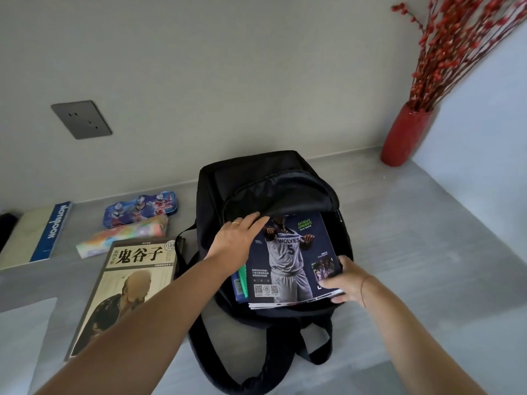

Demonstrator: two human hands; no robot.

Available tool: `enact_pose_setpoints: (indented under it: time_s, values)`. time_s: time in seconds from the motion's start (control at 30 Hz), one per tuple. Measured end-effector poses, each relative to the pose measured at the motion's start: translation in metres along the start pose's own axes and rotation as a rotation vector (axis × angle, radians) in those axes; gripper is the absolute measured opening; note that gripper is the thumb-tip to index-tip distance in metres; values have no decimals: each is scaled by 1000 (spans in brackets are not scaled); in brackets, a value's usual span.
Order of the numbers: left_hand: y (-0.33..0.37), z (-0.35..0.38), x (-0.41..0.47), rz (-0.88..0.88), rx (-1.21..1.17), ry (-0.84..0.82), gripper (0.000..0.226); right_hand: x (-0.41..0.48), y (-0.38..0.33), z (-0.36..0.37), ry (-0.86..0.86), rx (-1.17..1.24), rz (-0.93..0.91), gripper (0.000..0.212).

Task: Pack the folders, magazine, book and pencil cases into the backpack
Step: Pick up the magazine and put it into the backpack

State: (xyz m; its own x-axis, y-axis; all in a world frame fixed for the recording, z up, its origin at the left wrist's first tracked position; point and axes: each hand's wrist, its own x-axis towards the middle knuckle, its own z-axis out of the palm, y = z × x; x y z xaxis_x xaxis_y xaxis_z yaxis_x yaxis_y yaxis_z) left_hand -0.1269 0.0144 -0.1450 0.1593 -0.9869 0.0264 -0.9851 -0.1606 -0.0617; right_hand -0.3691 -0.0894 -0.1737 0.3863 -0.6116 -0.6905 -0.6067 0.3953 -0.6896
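Right hand pinches basketball magazine corner | I see left hand flat, fingers straight, at black backpack mouth

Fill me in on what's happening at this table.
A person is packing a black backpack that lies open on the grey table. The right hand grips the lower corner of a basketball magazine, which is partly inside, while the left hand pushes the opening wide with straight fingers. Green and blue folders show in the bag beside it. The book, tin pencil case and rainbow pencil case lie outside, to the left.
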Motion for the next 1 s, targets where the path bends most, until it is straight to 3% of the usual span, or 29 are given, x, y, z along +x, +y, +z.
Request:
enact_pose_setpoints:
  time_s: [0.23,0.43,0.67,0.73,0.87,1.0]
  values:
    - [7,9,2,69,78,-49,127,3,11,6,48,242,-192,56]
    - [3,15,-2,111,80,-56,129,38,-25,12,115,241,-239,55]
    - [-3,18,4,114,67,-32,134,70,-46,15,256,274,-151,46]
    - [-1,19,5,101,67,-19,132,62,-41,21,307,208,-153,50]
    - [2,20,-5,48,67,6,120,28,-41,42,553,-200,-173,65]
    - [3,17,-32,-55,45,59,99,-28,-51,84,696,-220,-483,51]
